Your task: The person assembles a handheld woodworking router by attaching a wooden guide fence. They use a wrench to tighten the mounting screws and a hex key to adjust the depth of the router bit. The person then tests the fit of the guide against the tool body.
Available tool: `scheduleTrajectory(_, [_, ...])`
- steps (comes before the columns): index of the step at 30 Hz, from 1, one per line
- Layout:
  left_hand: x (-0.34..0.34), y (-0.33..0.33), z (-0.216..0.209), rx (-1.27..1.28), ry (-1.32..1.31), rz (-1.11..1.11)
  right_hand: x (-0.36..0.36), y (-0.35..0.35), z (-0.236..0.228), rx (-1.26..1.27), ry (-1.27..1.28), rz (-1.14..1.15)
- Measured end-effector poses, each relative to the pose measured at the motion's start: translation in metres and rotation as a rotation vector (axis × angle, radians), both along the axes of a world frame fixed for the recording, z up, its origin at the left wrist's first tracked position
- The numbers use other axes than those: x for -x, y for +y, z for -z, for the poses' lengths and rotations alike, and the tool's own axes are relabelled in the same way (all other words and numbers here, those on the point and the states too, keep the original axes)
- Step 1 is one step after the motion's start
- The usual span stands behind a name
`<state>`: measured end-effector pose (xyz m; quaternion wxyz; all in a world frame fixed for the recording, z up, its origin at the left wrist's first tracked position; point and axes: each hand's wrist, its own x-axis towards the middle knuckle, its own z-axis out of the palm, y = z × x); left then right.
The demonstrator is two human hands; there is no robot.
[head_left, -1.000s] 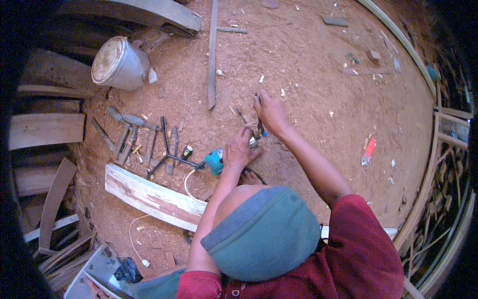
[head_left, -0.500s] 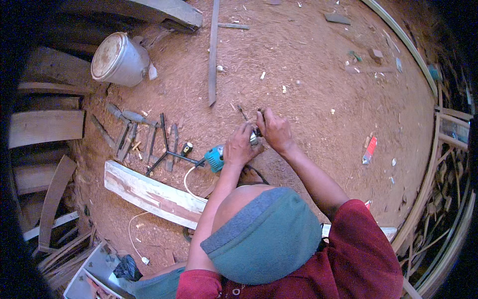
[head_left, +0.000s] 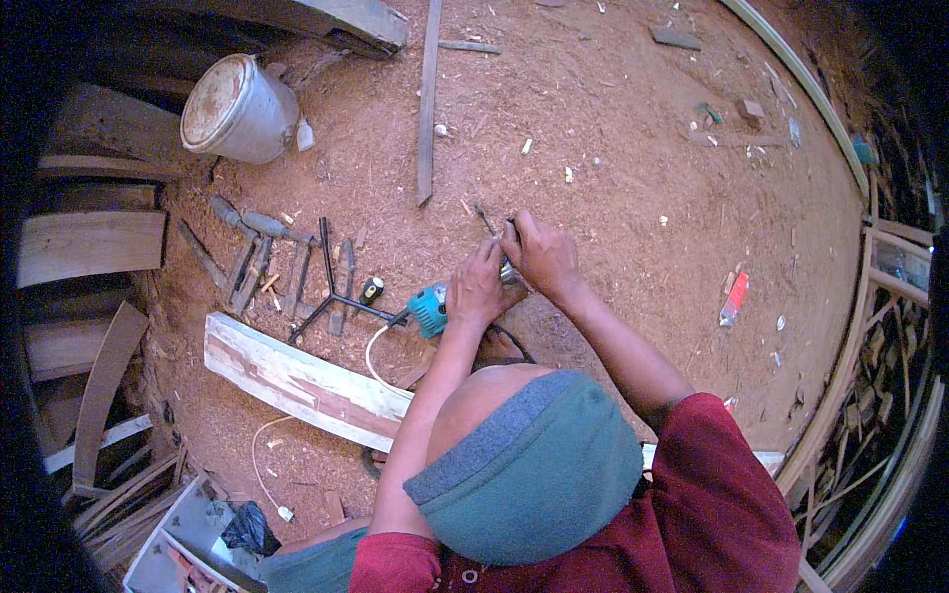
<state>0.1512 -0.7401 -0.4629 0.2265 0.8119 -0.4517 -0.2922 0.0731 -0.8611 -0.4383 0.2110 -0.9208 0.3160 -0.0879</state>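
Note:
My left hand [head_left: 476,290] is closed over the silver front part of a teal corded power tool [head_left: 428,307], whose body points down left. The right hand [head_left: 542,259] is closed too, its fingers pinched at the tool's front end beside the left fingertips; what they grip is mostly hidden. A thin dark metal bit [head_left: 483,216] shows just beyond the fingers, on the soil side. Left of the power tool lie a black three-armed wrench [head_left: 337,297] and a stubby black and yellow screwdriver handle [head_left: 372,290]. My head covering hides my lap.
A white-painted plank [head_left: 297,381] lies across the ground at left. Several chisel-like hand tools [head_left: 259,259] rest beyond it, near a lidded white bucket [head_left: 247,111]. A narrow wooden strip [head_left: 428,119] lies ahead. Curved boards [head_left: 91,253] are stacked far left; a toolbox [head_left: 178,529] stands lower left.
My right hand has shifted slightly left and turned at the tool's front end, closer to the left fingers. The left hand keeps its hold. The whole view has shifted slightly.

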Motion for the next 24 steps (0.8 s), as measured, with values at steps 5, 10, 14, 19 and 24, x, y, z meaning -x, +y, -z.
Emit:
scheduleTrajectory(5, [-0.003,-0.003,-0.005,-0.092,0.021,0.011,-0.029,-0.004,-0.010,-0.172,-0.185,0.045])
scheduleTrajectory(10, [-0.006,0.001,0.001,-0.116,0.040,0.035,-0.066,-0.014,0.003,-0.217,-0.074,-0.040])
scheduleTrajectory(14, [-0.010,0.007,0.000,0.024,0.028,-0.025,-0.065,-0.011,-0.002,-0.131,-0.071,-0.041])
scheduleTrajectory(19, [-0.019,0.022,0.008,-0.143,-0.394,0.194,-0.062,-0.016,0.008,0.079,-0.084,-0.109])
scheduleTrajectory(24, [-0.022,0.024,0.019,-0.134,-0.389,0.225,-0.074,-0.022,0.009,0.151,-0.027,-0.198])
